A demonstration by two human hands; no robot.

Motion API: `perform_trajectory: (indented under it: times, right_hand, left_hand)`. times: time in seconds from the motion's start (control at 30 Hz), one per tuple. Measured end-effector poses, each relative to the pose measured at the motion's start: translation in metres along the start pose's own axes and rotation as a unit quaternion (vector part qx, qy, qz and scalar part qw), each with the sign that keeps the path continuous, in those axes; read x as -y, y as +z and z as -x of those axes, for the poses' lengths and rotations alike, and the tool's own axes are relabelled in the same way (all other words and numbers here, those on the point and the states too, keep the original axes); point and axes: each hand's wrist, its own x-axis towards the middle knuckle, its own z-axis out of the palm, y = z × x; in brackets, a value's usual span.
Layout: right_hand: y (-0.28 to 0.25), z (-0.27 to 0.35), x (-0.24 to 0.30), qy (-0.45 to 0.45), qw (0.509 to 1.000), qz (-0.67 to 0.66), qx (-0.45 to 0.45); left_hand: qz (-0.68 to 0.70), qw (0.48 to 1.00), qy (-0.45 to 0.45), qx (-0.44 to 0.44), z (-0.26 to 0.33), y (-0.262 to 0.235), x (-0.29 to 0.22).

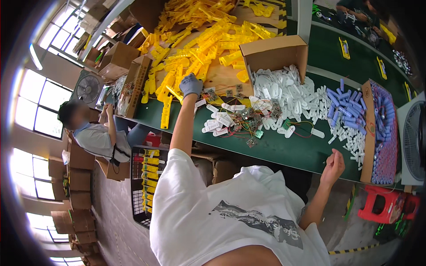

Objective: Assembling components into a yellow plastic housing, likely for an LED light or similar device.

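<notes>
My left hand (pixel 191 85), in a grey glove, reaches to the near edge of a large heap of yellow plastic casings (pixel 208 42). Its fingers are curled closed on a casing in the heap, and they partly hide it. One long yellow casing (pixel 166 113) lies over the table's front edge, left of my wrist. My bare right hand (pixel 334 167) hovers by the front edge at the right. Its fingers are loosely bent and apart, with nothing visible in them. Small circuit boards with wires (pixel 253 119) and white plastic covers (pixel 219 122) lie between the hands.
An open carton (pixel 275 53) spills white parts (pixel 284 86) onto the green table (pixel 275 153). Purple cylindrical cells (pixel 346 106) lie beside a box of cells (pixel 385 133). A black crate (pixel 137 195) holds yellow pieces. A fan (pixel 415 142) stands right; a co-worker (pixel 100 137) sits left.
</notes>
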Motion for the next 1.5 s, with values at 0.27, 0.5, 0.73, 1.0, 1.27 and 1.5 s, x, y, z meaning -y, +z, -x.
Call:
perform_trajectory:
  times: [0.27,0.5,0.73,1.0,1.27,1.5]
  right_hand:
    - [0.078,0.017,0.003,0.013,0.97,0.208,0.127]
    - [0.171,-0.028,0.005,-0.187,0.824,0.442,0.301]
    - [0.199,-0.08,-0.023,-0.329,0.588,0.538,0.508]
    - [0.206,-0.073,-0.019,-0.323,0.58,0.546,0.512]
    - [0.198,-0.073,-0.006,-0.099,0.893,0.247,0.362]
    - [0.199,-0.071,-0.008,0.081,0.966,-0.05,0.241]
  left_hand:
    - [0.11,0.991,0.006,-0.075,-0.002,0.002,0.007]
    - [0.697,0.69,0.086,-0.176,0.038,-0.072,0.021]
    - [0.907,0.34,0.203,0.142,0.162,-0.107,0.057]
    - [0.797,0.101,-0.07,0.592,0.325,-0.026,-0.015]
    - [0.784,0.223,-0.042,0.578,0.386,-0.031,-0.019]
    - [0.789,0.497,-0.013,0.361,0.34,-0.055,-0.026]
